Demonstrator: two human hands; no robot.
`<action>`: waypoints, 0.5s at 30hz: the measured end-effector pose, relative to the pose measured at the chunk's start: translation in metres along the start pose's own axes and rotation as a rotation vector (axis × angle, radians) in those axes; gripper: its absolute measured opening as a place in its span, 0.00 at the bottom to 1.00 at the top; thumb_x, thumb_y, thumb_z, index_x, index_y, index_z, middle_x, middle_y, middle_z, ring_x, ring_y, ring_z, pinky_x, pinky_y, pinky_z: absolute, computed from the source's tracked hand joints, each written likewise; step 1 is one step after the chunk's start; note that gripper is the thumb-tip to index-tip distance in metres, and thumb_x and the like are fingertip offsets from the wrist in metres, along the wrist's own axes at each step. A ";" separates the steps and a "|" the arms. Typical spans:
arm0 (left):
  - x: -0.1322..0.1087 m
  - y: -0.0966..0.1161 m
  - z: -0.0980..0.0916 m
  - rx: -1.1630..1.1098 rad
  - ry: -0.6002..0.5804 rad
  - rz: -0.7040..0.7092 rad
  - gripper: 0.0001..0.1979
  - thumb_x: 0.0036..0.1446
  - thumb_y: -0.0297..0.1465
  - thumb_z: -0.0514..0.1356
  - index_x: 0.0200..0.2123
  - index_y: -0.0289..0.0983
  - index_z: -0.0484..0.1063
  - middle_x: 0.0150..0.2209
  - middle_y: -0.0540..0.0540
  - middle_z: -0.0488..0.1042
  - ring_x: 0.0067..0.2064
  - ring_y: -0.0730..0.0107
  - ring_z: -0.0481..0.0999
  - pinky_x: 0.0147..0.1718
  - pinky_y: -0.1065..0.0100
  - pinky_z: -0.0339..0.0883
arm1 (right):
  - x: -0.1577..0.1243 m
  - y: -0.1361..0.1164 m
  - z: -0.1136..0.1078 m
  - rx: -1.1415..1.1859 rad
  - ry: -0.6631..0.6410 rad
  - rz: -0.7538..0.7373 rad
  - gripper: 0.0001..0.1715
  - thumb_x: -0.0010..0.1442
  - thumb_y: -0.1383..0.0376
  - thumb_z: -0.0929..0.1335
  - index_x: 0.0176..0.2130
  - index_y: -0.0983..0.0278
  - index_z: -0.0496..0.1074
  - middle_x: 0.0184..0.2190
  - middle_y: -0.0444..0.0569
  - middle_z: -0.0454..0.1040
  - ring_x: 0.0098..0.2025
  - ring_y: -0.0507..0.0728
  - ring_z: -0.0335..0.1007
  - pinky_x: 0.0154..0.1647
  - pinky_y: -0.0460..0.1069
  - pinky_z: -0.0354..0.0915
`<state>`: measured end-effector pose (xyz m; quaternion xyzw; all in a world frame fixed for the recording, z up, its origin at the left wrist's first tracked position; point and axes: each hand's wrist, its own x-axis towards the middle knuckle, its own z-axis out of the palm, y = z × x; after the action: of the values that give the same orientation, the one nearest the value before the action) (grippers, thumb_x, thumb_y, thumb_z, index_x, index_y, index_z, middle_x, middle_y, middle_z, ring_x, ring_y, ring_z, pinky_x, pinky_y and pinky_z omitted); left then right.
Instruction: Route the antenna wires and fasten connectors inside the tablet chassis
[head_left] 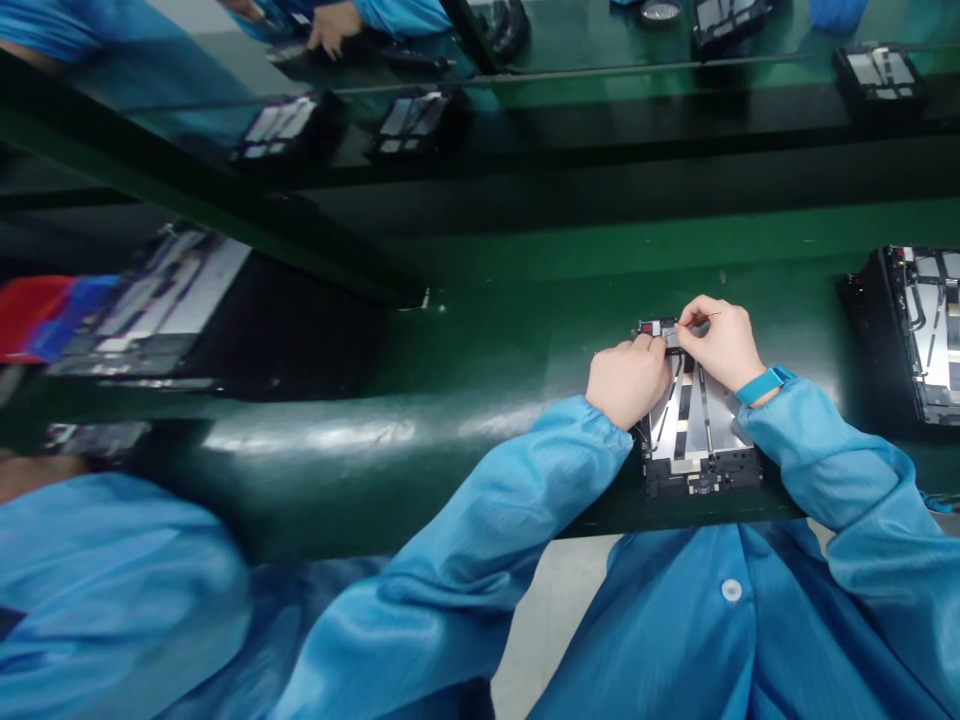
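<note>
My left hand (628,380) and my right hand (716,345) meet over the far end of a black-framed electronic device chassis (697,430), which lies flat on the green belt. Its silver metal panel carries dark strips. Both hands pinch a small dark flat part (660,333) with a red spot, at the chassis's far edge. My fingers hide much of that part. A teal wristband (765,386) circles my right wrist, and blue sleeves cover both arms.
A similar black chassis (911,335) sits close on the right of the green conveyor belt (480,260). Several more units lie on a farther belt. A co-worker's hand (334,25) works at the top, and another person's blue sleeve (112,590) fills the lower left.
</note>
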<state>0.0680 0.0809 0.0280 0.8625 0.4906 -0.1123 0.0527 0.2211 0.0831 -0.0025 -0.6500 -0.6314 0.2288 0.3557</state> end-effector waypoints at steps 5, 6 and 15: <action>0.004 0.004 -0.008 -0.012 -0.048 -0.028 0.18 0.67 0.31 0.50 0.51 0.29 0.74 0.48 0.31 0.79 0.50 0.47 0.81 0.40 0.59 0.71 | -0.015 0.006 0.001 -0.066 0.016 -0.057 0.06 0.56 0.70 0.68 0.33 0.59 0.74 0.31 0.45 0.81 0.38 0.59 0.74 0.47 0.54 0.61; 0.005 0.004 -0.010 -0.009 -0.057 -0.024 0.18 0.66 0.32 0.51 0.51 0.29 0.74 0.49 0.30 0.79 0.50 0.46 0.81 0.41 0.58 0.71 | -0.019 0.008 0.001 -0.074 0.014 -0.073 0.06 0.56 0.71 0.68 0.33 0.59 0.74 0.31 0.45 0.80 0.38 0.59 0.73 0.47 0.54 0.60; 0.017 0.000 -0.007 -0.003 -0.070 -0.062 0.17 0.63 0.34 0.53 0.48 0.33 0.75 0.46 0.33 0.81 0.47 0.42 0.82 0.39 0.55 0.71 | -0.040 0.024 0.004 -0.030 -0.006 -0.141 0.07 0.58 0.71 0.68 0.32 0.59 0.74 0.31 0.45 0.79 0.38 0.59 0.72 0.44 0.53 0.58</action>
<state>0.0772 0.0961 0.0304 0.8425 0.5149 -0.1432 0.0678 0.2298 0.0455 -0.0292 -0.6086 -0.6800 0.1956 0.3591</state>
